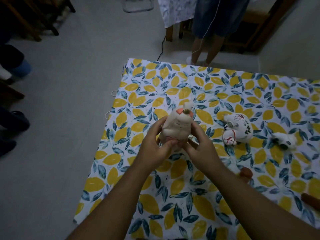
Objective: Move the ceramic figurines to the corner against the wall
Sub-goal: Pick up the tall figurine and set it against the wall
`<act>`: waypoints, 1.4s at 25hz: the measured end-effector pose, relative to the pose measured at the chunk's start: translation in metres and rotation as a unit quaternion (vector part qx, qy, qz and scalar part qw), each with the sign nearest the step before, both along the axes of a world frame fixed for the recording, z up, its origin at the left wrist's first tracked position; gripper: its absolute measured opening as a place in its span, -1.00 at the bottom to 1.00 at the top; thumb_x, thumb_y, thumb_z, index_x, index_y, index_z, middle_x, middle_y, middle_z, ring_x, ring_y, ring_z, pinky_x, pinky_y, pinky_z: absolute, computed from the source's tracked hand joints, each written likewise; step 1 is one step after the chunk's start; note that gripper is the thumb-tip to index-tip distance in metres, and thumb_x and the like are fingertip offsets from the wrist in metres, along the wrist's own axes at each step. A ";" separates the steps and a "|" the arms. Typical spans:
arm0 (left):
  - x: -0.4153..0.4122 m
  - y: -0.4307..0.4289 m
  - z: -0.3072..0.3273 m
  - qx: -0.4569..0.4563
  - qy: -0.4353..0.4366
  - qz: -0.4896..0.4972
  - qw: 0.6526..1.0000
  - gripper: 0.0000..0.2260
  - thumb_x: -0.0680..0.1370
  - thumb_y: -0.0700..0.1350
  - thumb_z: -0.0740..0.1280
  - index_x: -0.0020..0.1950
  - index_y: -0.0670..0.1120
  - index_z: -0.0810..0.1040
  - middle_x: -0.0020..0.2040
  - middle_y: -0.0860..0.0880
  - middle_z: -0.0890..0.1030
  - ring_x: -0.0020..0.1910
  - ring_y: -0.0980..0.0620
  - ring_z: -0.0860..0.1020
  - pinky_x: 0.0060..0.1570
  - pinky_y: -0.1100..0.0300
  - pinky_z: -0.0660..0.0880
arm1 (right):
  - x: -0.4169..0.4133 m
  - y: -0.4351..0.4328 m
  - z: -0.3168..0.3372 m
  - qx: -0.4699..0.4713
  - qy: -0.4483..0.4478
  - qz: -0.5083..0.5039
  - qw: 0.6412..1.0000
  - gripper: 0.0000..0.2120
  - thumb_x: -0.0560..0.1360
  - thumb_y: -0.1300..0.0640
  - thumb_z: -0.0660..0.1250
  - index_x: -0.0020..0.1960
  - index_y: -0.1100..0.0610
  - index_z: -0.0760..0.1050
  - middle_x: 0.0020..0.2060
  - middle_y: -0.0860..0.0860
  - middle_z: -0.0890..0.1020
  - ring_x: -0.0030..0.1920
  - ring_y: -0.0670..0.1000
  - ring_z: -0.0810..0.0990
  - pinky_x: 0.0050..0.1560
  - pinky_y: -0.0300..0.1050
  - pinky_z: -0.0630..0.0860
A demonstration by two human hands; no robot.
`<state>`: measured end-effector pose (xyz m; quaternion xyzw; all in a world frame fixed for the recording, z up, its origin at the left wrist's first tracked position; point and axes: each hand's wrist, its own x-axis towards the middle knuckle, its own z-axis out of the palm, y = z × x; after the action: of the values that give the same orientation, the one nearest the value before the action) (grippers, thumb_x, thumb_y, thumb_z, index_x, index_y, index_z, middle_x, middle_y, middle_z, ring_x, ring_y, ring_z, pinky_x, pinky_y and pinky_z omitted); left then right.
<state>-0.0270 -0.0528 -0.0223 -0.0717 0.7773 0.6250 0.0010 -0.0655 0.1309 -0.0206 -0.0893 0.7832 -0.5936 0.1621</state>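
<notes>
Looking down from head height at a table draped in a yellow-lemon and blue-leaf cloth, with pale floor beyond its left edge. Holding a cream ceramic cat figurine upright above the middle of the table, the left hand pressing its left flank, the right hand pressing its right flank, both grips closed around the lower body with fingertips meeting under the base. Lying on the cloth to the right of the held cat, a painted white figurine tipped on its side; further right of the held cat again, a small white figurine, too blurred for its shape to be told. Resting near the table's right edge, well right of the held cat, two reddish-brown things, unclear in kind. Standing beyond the far edge of the table, behind the held cat, another person's legs with a thin white cord hanging beside them. No wall corner clearly showing, so the destination remaining uncertain. Judging the risks: smooth glaze slipping between palms if the squeeze eases, dropping the cat onto the cloth or, worse, onto the hard floor left of it; swinging the cat rightward possibly knocking the tipped painted figurine; dim light possibly hiding table edges during the carry; the tall ears catching on something and chipping.
</notes>
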 end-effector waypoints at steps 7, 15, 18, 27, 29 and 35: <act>0.002 -0.001 -0.005 0.000 0.011 -0.014 1.000 -0.38 0.57 0.05 0.42 0.55 0.26 0.20 0.50 0.27 0.33 0.45 0.20 0.35 0.25 -0.01 0.52 | 0.009 -0.004 -0.007 -0.019 -0.015 -0.026 0.999 -0.40 0.58 0.16 0.41 0.51 -0.18 0.29 0.31 -0.40 0.49 0.35 -0.30 0.45 0.18 -0.40 0.47; 0.027 0.029 0.009 -0.183 0.025 0.124 0.975 -0.42 0.61 0.11 0.32 0.58 0.04 0.20 0.57 0.05 0.27 0.53 0.11 0.21 0.43 -0.02 0.29 | 0.013 0.022 0.013 0.168 0.084 0.034 0.982 -0.29 0.56 -0.23 0.31 0.61 -0.19 0.06 0.56 -0.15 0.29 0.52 -0.12 0.26 0.40 -0.07 0.35; 0.054 0.071 0.019 -0.213 0.096 0.179 0.956 -0.50 0.64 0.07 0.27 0.56 0.03 0.25 0.58 0.09 0.24 0.55 0.11 0.18 0.44 0.14 0.25 | 0.021 0.069 0.019 0.272 0.173 0.006 0.946 -0.38 0.61 -0.23 0.20 0.60 -0.09 0.16 0.57 -0.08 0.29 0.59 -0.04 0.15 0.52 0.12 0.21; -0.022 0.240 0.001 -0.239 0.004 0.034 0.970 -0.49 0.66 0.14 0.19 0.57 0.00 0.24 0.60 0.02 0.23 0.57 0.08 0.14 0.48 0.03 0.19 | -0.024 0.267 0.001 0.417 0.122 -0.074 0.898 -0.48 0.65 -0.12 0.17 0.57 0.03 0.27 0.59 0.07 0.25 0.59 0.13 0.15 0.52 0.21 0.19; -0.064 0.253 -0.013 -0.241 -0.053 0.049 0.968 -0.45 0.65 0.14 0.20 0.58 -0.07 0.22 0.59 -0.08 0.24 0.56 -0.05 0.18 0.47 -0.03 0.21 | -0.050 0.301 -0.007 0.385 0.066 -0.133 0.911 -0.51 0.67 -0.07 0.16 0.56 0.04 0.28 0.59 0.11 0.24 0.58 0.17 0.16 0.48 0.23 0.25; -0.115 0.270 -0.037 -0.259 -0.171 0.054 0.949 -0.16 0.47 0.39 0.31 0.62 0.12 0.04 0.65 -0.08 0.01 0.59 -0.13 0.03 0.46 -0.20 0.17 | -0.095 0.335 -0.031 0.356 -0.050 -0.078 0.930 -0.49 0.66 -0.02 0.24 0.58 -0.03 0.25 0.64 0.09 0.03 0.61 0.19 0.01 0.48 0.21 0.19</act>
<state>-0.1418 0.2175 -0.0593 -0.2168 0.8956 0.3799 0.0814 -0.1602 0.4657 -0.0513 0.0657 0.9382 -0.2908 0.1756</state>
